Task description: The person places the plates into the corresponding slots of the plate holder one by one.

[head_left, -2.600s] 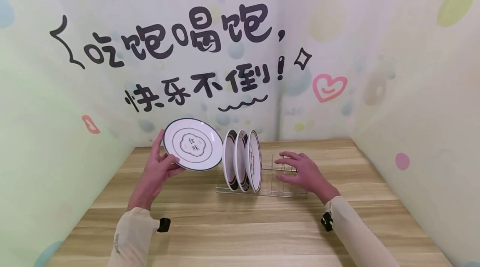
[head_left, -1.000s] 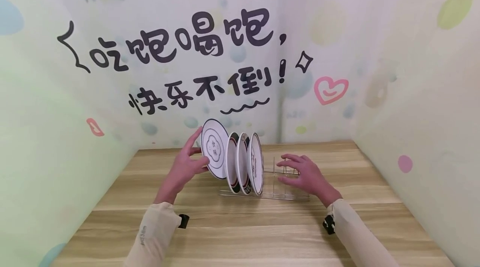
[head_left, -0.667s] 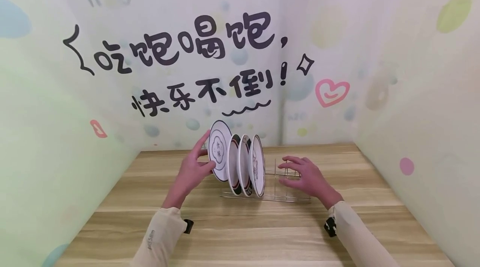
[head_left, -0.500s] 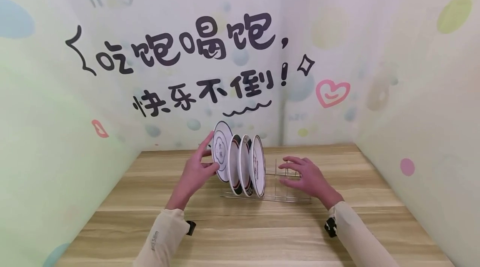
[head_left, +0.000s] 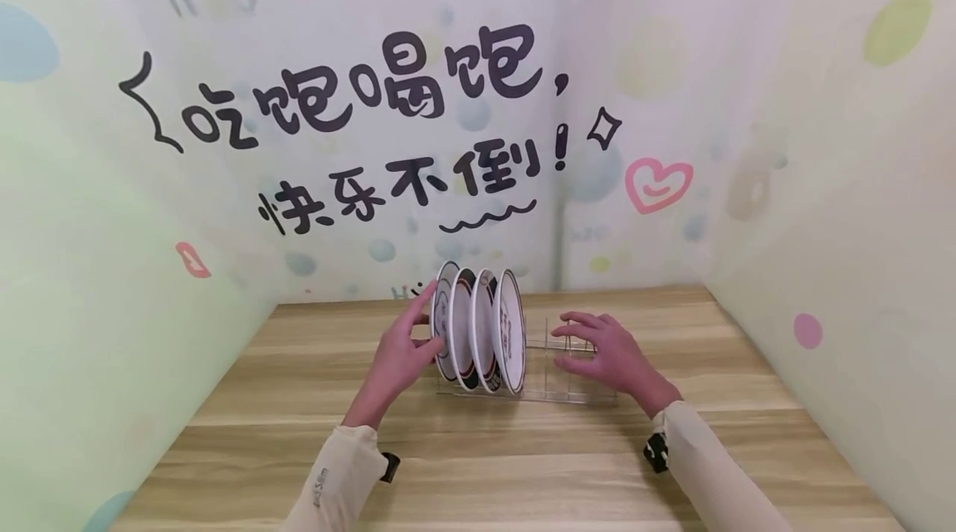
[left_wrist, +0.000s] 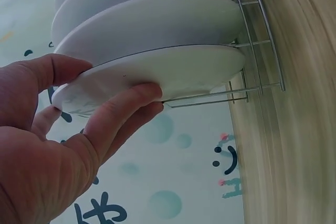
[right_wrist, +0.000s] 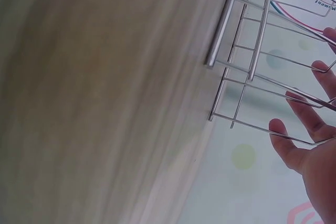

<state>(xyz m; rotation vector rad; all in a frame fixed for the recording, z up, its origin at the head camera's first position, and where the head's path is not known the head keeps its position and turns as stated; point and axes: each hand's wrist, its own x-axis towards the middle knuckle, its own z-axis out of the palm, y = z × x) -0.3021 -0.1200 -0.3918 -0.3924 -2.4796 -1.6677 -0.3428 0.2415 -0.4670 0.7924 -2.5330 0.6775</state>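
Note:
At the rack's left end, my left hand (head_left: 399, 353) pinches the rim of a white plate (head_left: 442, 300) with a dark line near its edge. In the left wrist view, the fingers of this hand (left_wrist: 58, 145) lie along the plate's (left_wrist: 202, 65) underside, and its lower edge is down among the wires. Three more plates (head_left: 511, 333) with patterned rims stand upright to its right in the wire dish rack (head_left: 571, 401). My right hand (head_left: 608, 349) holds the rack's right end, fingers bent around the upright wires; the right wrist view shows its fingertips at the wires (right_wrist: 261, 38).
A wood-grain table (head_left: 523, 466) bears the rack. Behind it rises a printed wall (head_left: 642, 250) with large black lettering, and side walls stand left and right. Dividers without plates fill the rack's right part, beside my right hand.
My left hand has carried the plate right and down, turning it from facing the camera to edge-on beside the other plates. My right hand has stayed at the rack's right end.

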